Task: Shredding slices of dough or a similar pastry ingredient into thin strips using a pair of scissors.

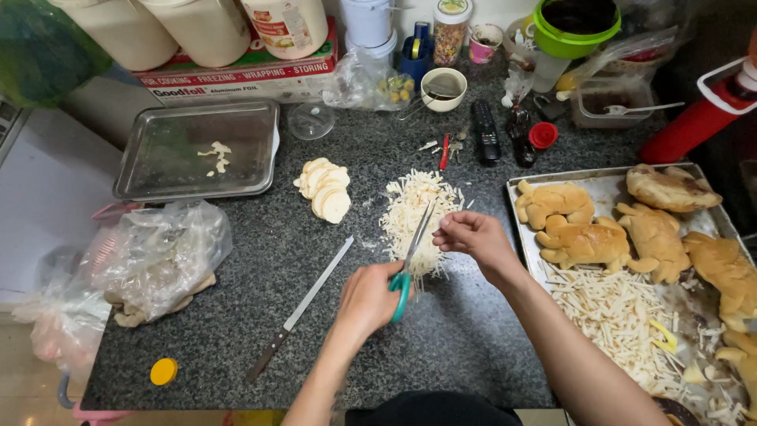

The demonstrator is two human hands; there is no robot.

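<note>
Green-handled scissors (408,260) are being gripped by the left hand (369,298), fingers curled through the loops, blades parted over a pile of pale shreds (418,214) on the dark granite counter (236,315). Just beside the blades, the right hand (471,241) is pinching a shred, while a long knife (300,309) is lying nearby.

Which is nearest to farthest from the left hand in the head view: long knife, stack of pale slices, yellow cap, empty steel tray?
From the left hand:
1. Long knife, just to its left.
2. Stack of pale slices, up-left.
3. Yellow cap, far left near the counter's edge.
4. Empty steel tray, far up-left.
</note>
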